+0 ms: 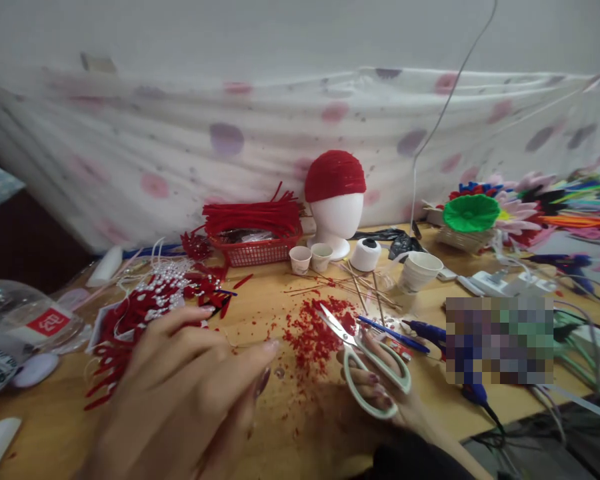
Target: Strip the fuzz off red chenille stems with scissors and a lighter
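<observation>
My right hand [375,383] holds scissors [347,337] with pale green handles, their blades pointing up and left over a scatter of red clippings [313,340]. Large in the foreground, my left hand [190,393] is raised above the table, thumb and index finger brought together near the clippings. A thin, faint strand seems to run by its fingertips, but what they pinch is too small to make out. Beyond my left hand lie red fuzzy pieces [117,333] and strings of white beads [165,287].
Behind stand a red basket [255,252] of red stems, a white foam head [337,217] in a red cap, paper cups [300,260] and a thread spool [365,255]. A bottle [25,313] is left; a blue glue gun [425,331] and cables are right.
</observation>
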### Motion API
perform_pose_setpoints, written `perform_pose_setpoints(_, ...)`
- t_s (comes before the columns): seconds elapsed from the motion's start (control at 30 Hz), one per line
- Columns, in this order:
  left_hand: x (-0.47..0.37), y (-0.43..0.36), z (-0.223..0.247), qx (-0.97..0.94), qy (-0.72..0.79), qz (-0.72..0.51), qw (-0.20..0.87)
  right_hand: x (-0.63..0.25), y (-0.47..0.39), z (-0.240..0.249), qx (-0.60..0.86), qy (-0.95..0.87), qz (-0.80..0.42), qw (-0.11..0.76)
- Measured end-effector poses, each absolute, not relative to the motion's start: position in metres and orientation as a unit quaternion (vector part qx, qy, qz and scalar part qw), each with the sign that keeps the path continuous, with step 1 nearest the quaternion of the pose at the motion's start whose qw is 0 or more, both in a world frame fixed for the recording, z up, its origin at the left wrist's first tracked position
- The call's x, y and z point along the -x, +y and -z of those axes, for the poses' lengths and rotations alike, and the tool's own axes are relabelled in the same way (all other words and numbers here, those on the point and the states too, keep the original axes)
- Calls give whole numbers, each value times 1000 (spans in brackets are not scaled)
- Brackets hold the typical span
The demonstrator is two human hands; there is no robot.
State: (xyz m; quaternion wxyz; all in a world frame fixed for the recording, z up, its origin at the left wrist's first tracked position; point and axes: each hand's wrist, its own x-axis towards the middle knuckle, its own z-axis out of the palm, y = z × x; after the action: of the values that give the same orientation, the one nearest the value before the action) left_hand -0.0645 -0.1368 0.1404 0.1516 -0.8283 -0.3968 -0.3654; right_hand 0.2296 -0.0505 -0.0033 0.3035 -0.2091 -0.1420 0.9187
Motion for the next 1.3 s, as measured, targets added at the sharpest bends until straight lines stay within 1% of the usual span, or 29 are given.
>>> perform_pose_setpoints(0.03,58,-130,-147,843,-378,353,151,-229,-50,3,192,-153,-924,295)
perform_pose_setpoints(0.13,44,-116,-152,843,-388,349,128,-227,-50,-3,195,-177,-910,320)
perform_pose_setpoints(0.2,40,-112,-143,840,-404,350,89,-228,-50,-10,207,-217,-905,302)
perform_pose_setpoints(0.23,38,-110,-135,836,-418,352,50,-228,-51,-15,213,-253,-897,292)
perform_pose_setpoints(0.27,35,-109,-126,827,-435,355,-5,-229,-52,-21,218,-291,-886,287)
perform_pose_setpoints(0.3,31,-108,-116,810,-461,351,-84,-229,-52,-27,225,-333,-869,289)
perform_pose_setpoints(0.37,19,-105,-93,733,-502,367,-276,-227,-52,-39,252,-430,-814,296)
perform_pose_setpoints(0.4,12,-103,-82,678,-507,382,-371,-223,-51,-45,273,-480,-779,296)
perform_pose_setpoints(0.47,-6,-99,-65,576,-467,411,-531,-213,-48,-53,325,-571,-696,292)
perform_pose_setpoints(0.53,-23,-94,-55,491,-401,426,-646,-199,-44,-60,385,-660,-575,293)
perform_pose_setpoints(0.6,-36,-90,-53,448,-347,448,-691,-186,-42,-67,421,-730,-449,298)
perform_pose_setpoints(0.67,-41,-85,-53,428,-343,485,-681,-181,-40,-76,398,-790,-382,268)
perform_pose_setpoints(0.7,-40,-83,-52,420,-357,499,-669,-182,-37,-81,366,-816,-375,245)
perform_pose_setpoints(0.77,-31,-77,-48,414,-405,506,-639,-192,-27,-92,297,-863,-373,169)
perform_pose_setpoints(0.8,-23,-73,-45,422,-440,493,-620,-200,-19,-96,309,-870,-346,166)
perform_pose_setpoints(0.83,-14,-68,-41,449,-484,479,-578,-208,-8,-100,363,-870,-284,175)
perform_pose_setpoints(0.87,-5,-62,-37,493,-525,459,-520,-217,5,-102,436,-864,-192,163)
perform_pose_setpoints(0.9,4,-57,-35,544,-560,440,-444,-225,20,-102,506,-850,-92,114)
perform_pose_setpoints(0.93,12,-52,-33,583,-593,417,-366,-232,35,-101,534,-839,-57,86)
perform_pose_setpoints(1.0,24,-43,-31,638,-646,346,-236,-240,66,-94,553,-832,-27,38)
perform_pose_setpoints(1.07,30,-37,-31,661,-679,282,-152,-240,91,-83,553,-833,-4,-21)
perform_pose_setpoints(1.2,31,-33,-28,677,-700,217,-69,-229,116,-65,535,-834,25,-129)
perform_pose_setpoints(1.3,33,-32,-22,682,-702,202,-30,-223,122,-60,523,-834,35,-174)
